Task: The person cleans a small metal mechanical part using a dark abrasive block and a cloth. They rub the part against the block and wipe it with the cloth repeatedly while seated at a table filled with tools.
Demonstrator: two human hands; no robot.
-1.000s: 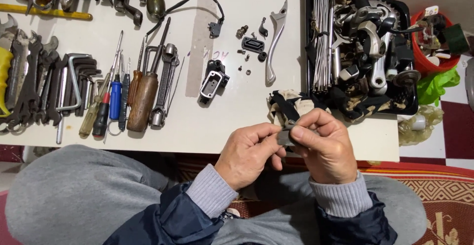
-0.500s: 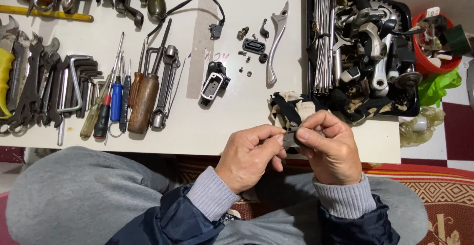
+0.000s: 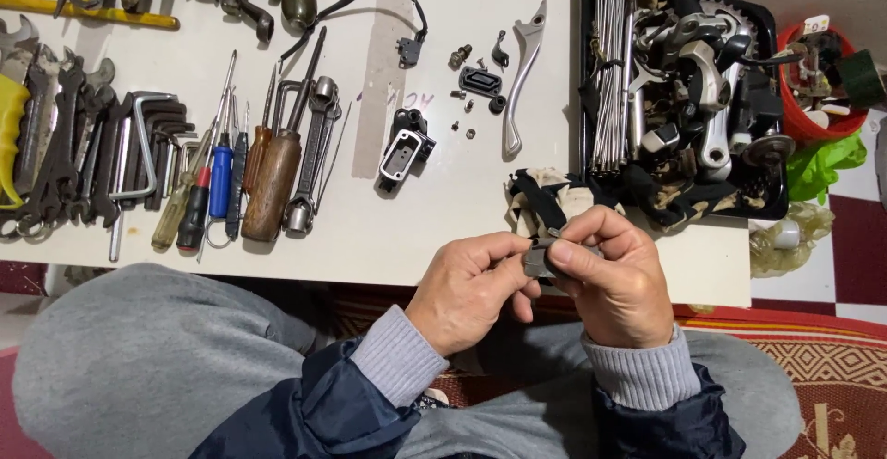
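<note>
My left hand [image 3: 467,291] and my right hand [image 3: 610,279] meet at the near edge of the white table [image 3: 407,228], both pinching one small grey metal part [image 3: 537,257] between fingertips and thumbs. Just beyond them lies a dirty rag with black straps [image 3: 545,202]. Farther out on the table rest a black brake master cylinder body [image 3: 401,151], a silver brake lever [image 3: 521,75], a black rubber cap piece [image 3: 479,81] and a few tiny screws.
Wrenches, hex keys [image 3: 148,149] and screwdrivers [image 3: 217,182] line the table's left side. A black tray [image 3: 771,202] packed with spokes and bike parts fills the right. A red bucket [image 3: 813,80] and green bag stand beyond it.
My hands stay together on the small part; the right thumb has shifted slightly over it. The view has drifted a little.
</note>
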